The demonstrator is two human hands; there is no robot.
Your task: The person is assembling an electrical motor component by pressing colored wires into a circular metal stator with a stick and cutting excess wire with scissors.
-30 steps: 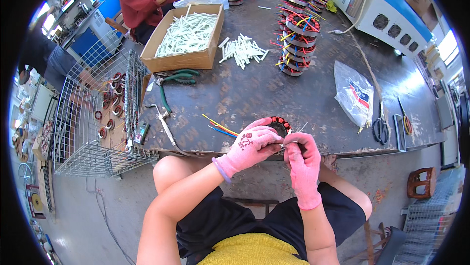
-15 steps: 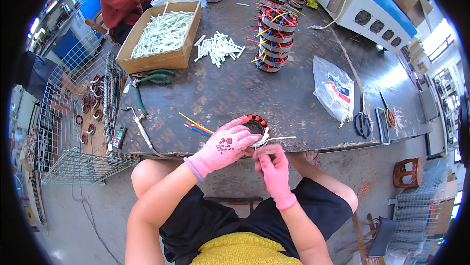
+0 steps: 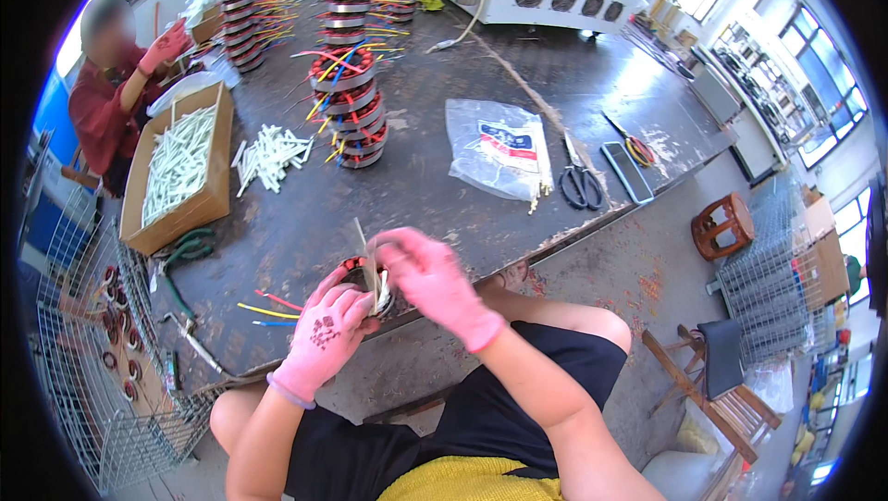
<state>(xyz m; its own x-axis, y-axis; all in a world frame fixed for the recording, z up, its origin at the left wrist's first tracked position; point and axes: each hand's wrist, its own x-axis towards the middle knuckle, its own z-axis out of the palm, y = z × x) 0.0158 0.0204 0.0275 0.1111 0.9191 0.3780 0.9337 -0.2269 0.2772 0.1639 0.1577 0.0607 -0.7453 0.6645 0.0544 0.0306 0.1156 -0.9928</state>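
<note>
At the table's near edge my left hand (image 3: 328, 325), in a pink glove, is closed round a motor stator (image 3: 351, 263) with red windings. Yellow, red and blue lead wires (image 3: 276, 309) stick out to its left. White cord (image 3: 384, 290) shows at the right side of the ring. My right hand (image 3: 430, 281), also gloved in pink, is just above the stator with fingers pinched at a thin pale strip (image 3: 362, 235) standing upright. Motion blurs that strip, so its exact kind is unclear. The left fingers and palm hide much of the ring.
Stacked stators (image 3: 350, 117) stand beyond my hands, left of a clear plastic bag (image 3: 499, 154). White tubes (image 3: 270, 157) lie beside a cardboard box (image 3: 222, 168). Green-handled pliers (image 3: 190, 247), scissors (image 3: 581, 186) and a phone (image 3: 628, 173) rest on the table. A co-worker (image 3: 102, 117) sits far left.
The view has swung right, so the table appears shifted left. My right hand has risen from beside the stator to above it; the pale strip now stands upright. My left hand keeps its hold.
</note>
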